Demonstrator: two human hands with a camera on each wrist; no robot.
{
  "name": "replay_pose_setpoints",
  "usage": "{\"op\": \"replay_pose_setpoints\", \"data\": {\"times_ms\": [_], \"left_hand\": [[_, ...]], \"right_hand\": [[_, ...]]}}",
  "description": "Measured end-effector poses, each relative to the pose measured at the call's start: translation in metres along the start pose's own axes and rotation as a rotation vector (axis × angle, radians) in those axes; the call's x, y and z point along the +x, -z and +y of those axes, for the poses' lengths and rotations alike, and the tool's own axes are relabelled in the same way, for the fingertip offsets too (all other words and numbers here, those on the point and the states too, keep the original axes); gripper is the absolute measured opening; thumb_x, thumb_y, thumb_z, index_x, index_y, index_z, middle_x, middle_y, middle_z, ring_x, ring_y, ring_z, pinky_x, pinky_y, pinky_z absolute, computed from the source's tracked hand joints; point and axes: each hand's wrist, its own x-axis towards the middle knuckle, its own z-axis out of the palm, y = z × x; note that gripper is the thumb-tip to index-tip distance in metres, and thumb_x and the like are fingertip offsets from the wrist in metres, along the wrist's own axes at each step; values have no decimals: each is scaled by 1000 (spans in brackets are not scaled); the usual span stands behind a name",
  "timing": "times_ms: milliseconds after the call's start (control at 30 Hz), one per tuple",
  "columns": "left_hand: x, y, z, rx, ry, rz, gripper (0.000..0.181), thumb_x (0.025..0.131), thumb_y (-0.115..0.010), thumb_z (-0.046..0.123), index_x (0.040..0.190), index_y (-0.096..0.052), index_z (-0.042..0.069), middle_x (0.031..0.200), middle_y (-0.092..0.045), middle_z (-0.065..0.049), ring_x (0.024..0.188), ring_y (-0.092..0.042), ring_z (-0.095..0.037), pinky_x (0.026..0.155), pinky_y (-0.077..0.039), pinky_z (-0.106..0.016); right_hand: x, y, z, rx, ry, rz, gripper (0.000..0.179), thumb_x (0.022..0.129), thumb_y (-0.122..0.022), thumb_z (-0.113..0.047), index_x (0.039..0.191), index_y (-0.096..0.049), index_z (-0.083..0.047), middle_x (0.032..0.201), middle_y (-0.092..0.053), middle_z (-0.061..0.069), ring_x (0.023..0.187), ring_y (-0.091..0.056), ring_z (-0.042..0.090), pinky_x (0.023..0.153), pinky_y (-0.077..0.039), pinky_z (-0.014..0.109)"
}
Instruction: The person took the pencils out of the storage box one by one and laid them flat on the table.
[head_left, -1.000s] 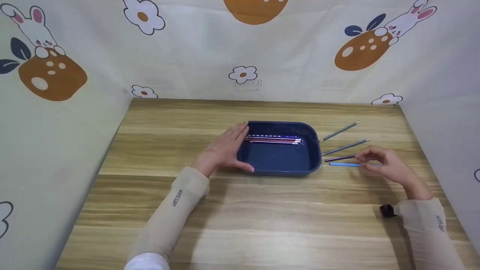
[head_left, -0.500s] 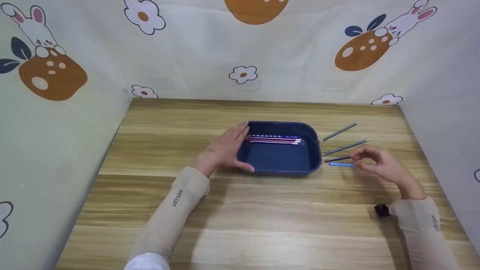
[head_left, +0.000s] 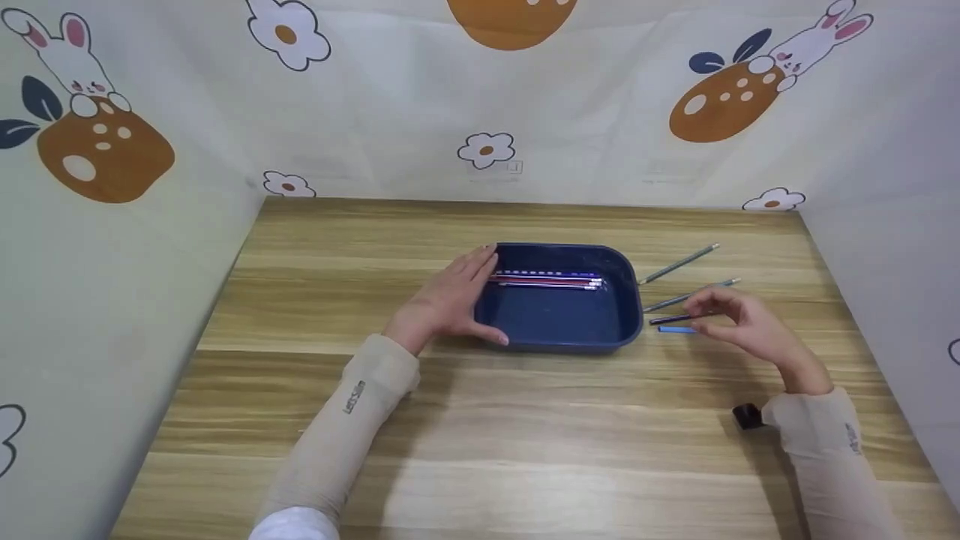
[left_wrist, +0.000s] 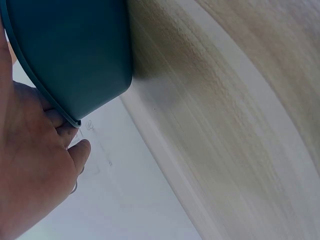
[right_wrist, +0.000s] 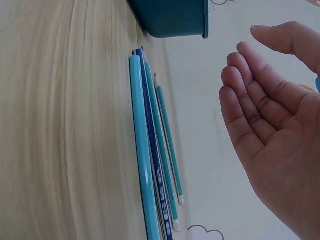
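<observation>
A dark blue oblong container (head_left: 559, 319) stands mid-table, with several pencils (head_left: 544, 283) lying along its back wall. My left hand (head_left: 442, 304) holds its left end, fingers at the back corner and thumb at the front one. Above the loose pencils right of the container hovers my right hand (head_left: 739, 326), thumb apart from the gently bent fingers, holding nothing. Beneath it lie a thick light-blue stick (right_wrist: 141, 145) and a dark blue pencil (right_wrist: 154, 145). Two teal pencils (head_left: 679, 264) with eraser ends lie farther back, pointing toward the container.
The wood-grain table (head_left: 570, 442) is bordered by a pale cloth backdrop (head_left: 390, 112) printed with rabbits, oranges and flowers. A small black object (head_left: 748, 416) sits at the right sleeve's cuff.
My right hand has drifted left over the loose pencils, covering more of the light-blue stick in the head view. The left hand and container have stayed put.
</observation>
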Motion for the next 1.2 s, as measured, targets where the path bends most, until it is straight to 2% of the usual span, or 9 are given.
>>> {"op": "replay_pose_setpoints", "data": {"times_ms": [100, 233, 300, 433, 567, 733, 933, 1067, 1200], "left_hand": [[0, 0, 1, 3, -8, 6, 132, 58, -59, 84, 152, -9, 6, 160, 0, -6, 146, -2, -20, 119, -3, -32], [1, -1, 2, -1, -13, 6, 133, 57, -58, 86, 152, -9, 6, 160, 0, -6, 146, -2, -19, 119, -3, -32], [1, 0, 2, -2, -13, 4, 133, 57, -57, 86, 152, -8, 7, 160, 0, -6, 146, -2, -19, 120, -3, -32], [2, 0, 2, -13, -7, -6, 133, 58, -59, 84, 152, -6, 8, 160, 2, -6, 146, -1, -20, 120, -3, -33], [3, 1, 1, -20, -1, -17, 133, 58, -60, 84, 152, -4, 9, 160, 3, -5, 146, 0, -20, 120, -3, -34], [3, 2, -2, -19, -4, -15, 133, 58, -57, 86, 152, -4, 8, 160, 3, -6, 146, 0, -21, 120, -3, -34], [1, 1, -4, -33, -1, -8, 132, 59, -61, 83, 152, -4, 8, 160, 3, -5, 146, 1, -21, 120, -3, -35], [1, -1, -4, -11, -6, -2, 133, 58, -59, 84, 152, -5, 8, 160, 3, -6, 146, 1, -21, 120, -4, -35], [1, -2, -3, 2, -10, -11, 133, 58, -56, 86, 152, -4, 8, 160, 2, -6, 146, 1, -20, 120, -5, -35]], "right_hand": [[4, -4, -12, 25, 13, -8, 23, 78, -60, 20, 101, -59, 16, 95, -66, 9, 88, -62, 10, 83, -49, 18], [10, -7, -18, 33, 24, -25, 24, 78, -60, 19, 102, -59, 16, 96, -66, 2, 87, -62, 17, 82, -49, 20], [13, -9, -19, 27, 27, -31, 24, 79, -60, 18, 103, -59, 16, 96, -66, 3, 88, -62, 21, 83, -49, 21], [20, -12, -9, 29, 35, -40, 24, 80, -62, 15, 104, -60, 12, 97, -66, 6, 90, -63, 19, 85, -49, 19], [29, -18, -17, 21, 28, -41, 23, 81, -62, 14, 104, -60, 13, 99, -66, 13, 91, -63, 21, 87, -49, 20], [42, -28, -35, 1, 6, -41, 23, 83, -63, 11, 105, -60, 14, 100, -61, 31, 92, -62, 27, 88, -49, 24], [57, -41, -42, -14, -33, -44, 24, 83, -65, 6, 106, -61, 12, 103, -63, 30, 92, -61, 28, 89, -49, 28], [65, -50, -48, -45, -25, -30, 24, 83, -66, 4, 106, -62, 12, 101, -63, 30, 91, -61, 34, 89, -50, 28], [69, -58, -56, -72, -14, -32, 24, 83, -66, 5, 105, -61, 13, 99, -64, 26, 92, -60, 40, 89, -51, 33]]}}
